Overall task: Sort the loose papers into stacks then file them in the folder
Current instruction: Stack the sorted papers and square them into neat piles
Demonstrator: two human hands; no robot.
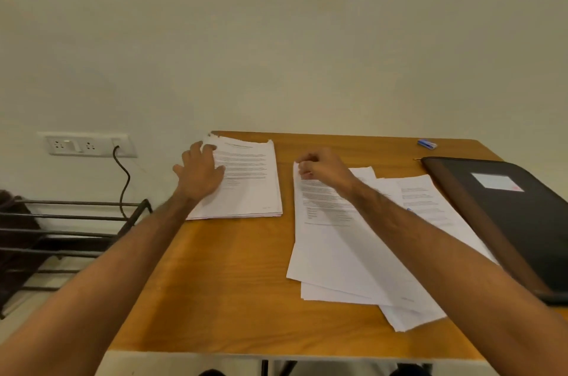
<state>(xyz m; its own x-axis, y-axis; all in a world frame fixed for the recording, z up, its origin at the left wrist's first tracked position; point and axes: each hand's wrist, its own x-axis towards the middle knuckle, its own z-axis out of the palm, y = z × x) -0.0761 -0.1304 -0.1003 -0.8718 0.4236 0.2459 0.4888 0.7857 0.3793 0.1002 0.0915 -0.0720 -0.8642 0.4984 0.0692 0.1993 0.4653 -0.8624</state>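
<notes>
The counter [233,277] under my arms is wood or wood-look, orange-brown with visible grain and a smooth, faintly satin sheen. My left grip [199,172] rests flat on a neat stack [246,185] of white matt paper printed with dark text. My right grip [319,168] pinches the top corner of a loose sheet [332,240], thin matt paper like the others fanned beneath it. The folder [504,222] looks like dark leatherette, smooth with a dull shine, bearing a pale paper label [495,182]. Beside the counter, the rack [70,222] is dark matt metal.
</notes>
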